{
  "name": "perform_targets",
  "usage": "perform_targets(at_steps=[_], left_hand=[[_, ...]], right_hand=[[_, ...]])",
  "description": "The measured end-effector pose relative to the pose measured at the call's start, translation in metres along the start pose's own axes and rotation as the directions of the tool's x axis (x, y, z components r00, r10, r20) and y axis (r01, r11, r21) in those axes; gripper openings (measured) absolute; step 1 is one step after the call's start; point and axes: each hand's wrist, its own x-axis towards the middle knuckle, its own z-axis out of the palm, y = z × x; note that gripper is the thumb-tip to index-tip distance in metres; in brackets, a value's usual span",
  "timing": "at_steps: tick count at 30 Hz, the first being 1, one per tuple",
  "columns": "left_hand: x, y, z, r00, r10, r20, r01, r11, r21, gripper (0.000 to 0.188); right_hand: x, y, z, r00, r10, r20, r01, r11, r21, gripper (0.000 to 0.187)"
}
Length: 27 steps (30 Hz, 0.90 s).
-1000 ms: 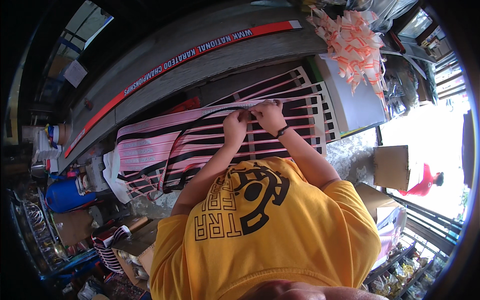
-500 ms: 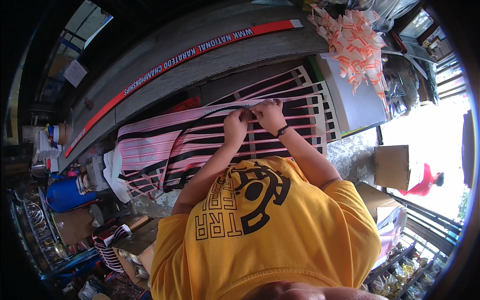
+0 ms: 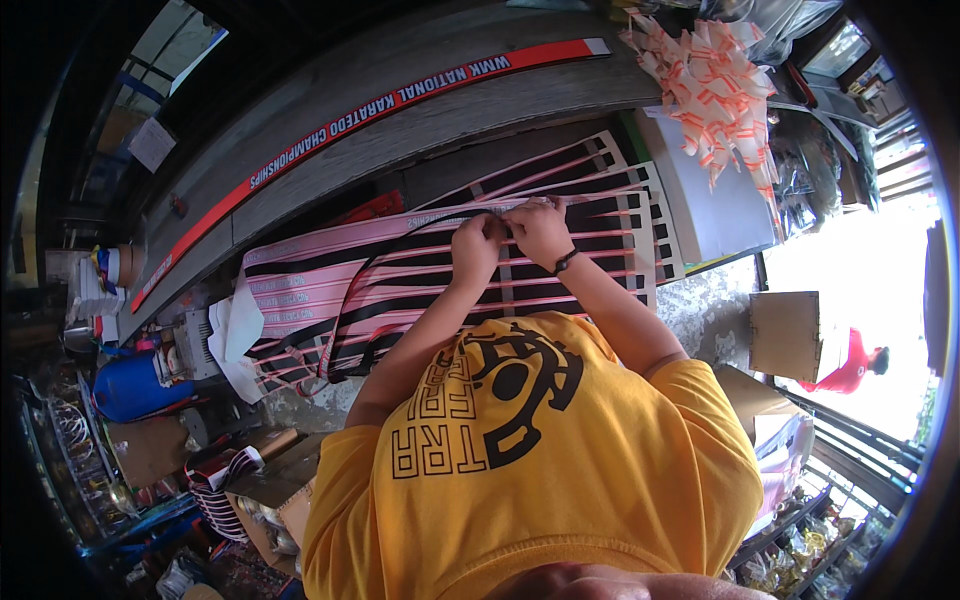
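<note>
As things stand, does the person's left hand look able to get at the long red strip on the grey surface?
Probably yes: nothing visible blocks the way from the left hand to the red strip, though that hand seems occupied at the thin, curved black band.

Toward twelve o'clock, your left hand (image 3: 475,248) and right hand (image 3: 543,235) largely hide their own fingertips, so you cannot tell whether they pinch the striped bands (image 3: 320,254), whose near edge your yellow shirt (image 3: 600,470) partly covers. Just past three o'clock, a person in red (image 3: 848,362) is too small to make out, and near half past one, plastic bags (image 3: 793,22) run off the top edge.
</note>
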Motion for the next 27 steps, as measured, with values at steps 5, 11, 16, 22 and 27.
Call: perform_targets(at_steps=[5, 11, 16, 22, 27], left_hand=[[0.0016, -0.0027, -0.0016, 0.998, -0.034, 0.054, 0.034, 0.999, -0.006, 0.016], [-0.0032, -0.001, -0.0005, 0.989, -0.141, 0.05, 0.145, 0.985, -0.09, 0.021], [-0.0039, 0.0004, -0.0013, 0.983, -0.17, 0.065, 0.179, 0.972, -0.152, 0.023], [-0.0024, -0.0022, -0.0008, 0.982, -0.174, 0.075, 0.182, 0.978, -0.105, 0.021], [-0.0018, -0.0059, -0.0001, 0.986, -0.149, 0.069, 0.155, 0.983, -0.095, 0.018]], right_hand=[[-0.0006, -0.0038, 0.0017, 0.998, 0.052, 0.041, -0.051, 0.998, -0.022, 0.015], [0.0034, -0.0015, 0.0002, 0.981, 0.174, 0.083, -0.171, 0.985, -0.037, 0.015], [0.0019, -0.0007, -0.0005, 0.989, 0.132, 0.07, -0.129, 0.991, -0.044, 0.015], [0.0005, -0.0054, 0.0022, 0.995, 0.095, 0.031, -0.093, 0.994, -0.06, 0.016], [0.0003, -0.0065, 0.0004, 0.995, 0.098, 0.026, -0.096, 0.994, -0.049, 0.016]])
